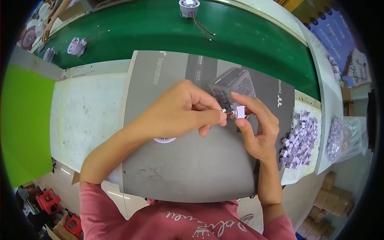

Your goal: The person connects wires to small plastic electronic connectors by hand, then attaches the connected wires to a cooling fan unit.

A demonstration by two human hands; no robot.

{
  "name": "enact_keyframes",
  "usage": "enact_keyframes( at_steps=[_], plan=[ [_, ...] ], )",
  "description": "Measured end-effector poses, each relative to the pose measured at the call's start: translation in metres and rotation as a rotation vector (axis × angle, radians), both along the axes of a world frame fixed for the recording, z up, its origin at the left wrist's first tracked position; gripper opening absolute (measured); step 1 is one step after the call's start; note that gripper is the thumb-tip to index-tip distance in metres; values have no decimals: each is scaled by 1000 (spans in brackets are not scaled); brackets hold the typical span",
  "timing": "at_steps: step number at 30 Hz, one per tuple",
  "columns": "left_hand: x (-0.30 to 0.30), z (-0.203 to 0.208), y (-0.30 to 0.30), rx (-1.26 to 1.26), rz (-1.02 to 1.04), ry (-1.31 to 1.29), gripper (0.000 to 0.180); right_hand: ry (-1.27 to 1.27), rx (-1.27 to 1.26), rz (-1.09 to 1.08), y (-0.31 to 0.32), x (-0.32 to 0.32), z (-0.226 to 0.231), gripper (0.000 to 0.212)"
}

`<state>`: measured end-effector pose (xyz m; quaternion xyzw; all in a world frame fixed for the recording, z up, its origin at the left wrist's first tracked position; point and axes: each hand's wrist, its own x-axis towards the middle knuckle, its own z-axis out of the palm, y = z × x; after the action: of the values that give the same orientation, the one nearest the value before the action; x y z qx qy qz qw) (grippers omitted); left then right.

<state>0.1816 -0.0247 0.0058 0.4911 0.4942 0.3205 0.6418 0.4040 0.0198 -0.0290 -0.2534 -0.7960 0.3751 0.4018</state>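
My right hand [260,126] pinches a small pale lavender plastic housing [239,111] between thumb and fingers, above the middle of the grey board. Close beside it, my left hand [192,110] is closed on a thin red wire's end with a small white connector [224,111]. A short stretch of red wire [229,113] runs from the connector to the housing; whether it passes through cannot be made out. Under my left wrist the rim of a round lavender part [165,140] shows, the rest hidden by my arm.
A heap of small lavender housings [300,142] lies to the right. Beyond the board [188,172] runs a green conveyor belt [152,28] carrying round lavender units [77,47] with wires. A clear plastic bag [352,138] hangs at far right. Another person's hand [47,32] is at upper left.
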Motion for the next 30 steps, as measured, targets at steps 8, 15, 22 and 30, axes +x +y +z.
enact_keyframes(
  at_steps=[8,15,22,30],
  plan=[
    [0,4,0,-1,-82,85,20,-146,111,47,-1,-3,6,42],
    [-1,10,0,81,-147,99,18,-49,68,5,-4,-4,2,36],
    [5,8,-9,199,-68,266,16,-26,-13,-38,-8,-5,2,34],
    [-2,-2,-2,-1,27,20,12,-18,-40,-37,-9,-4,1,33]
  ],
)
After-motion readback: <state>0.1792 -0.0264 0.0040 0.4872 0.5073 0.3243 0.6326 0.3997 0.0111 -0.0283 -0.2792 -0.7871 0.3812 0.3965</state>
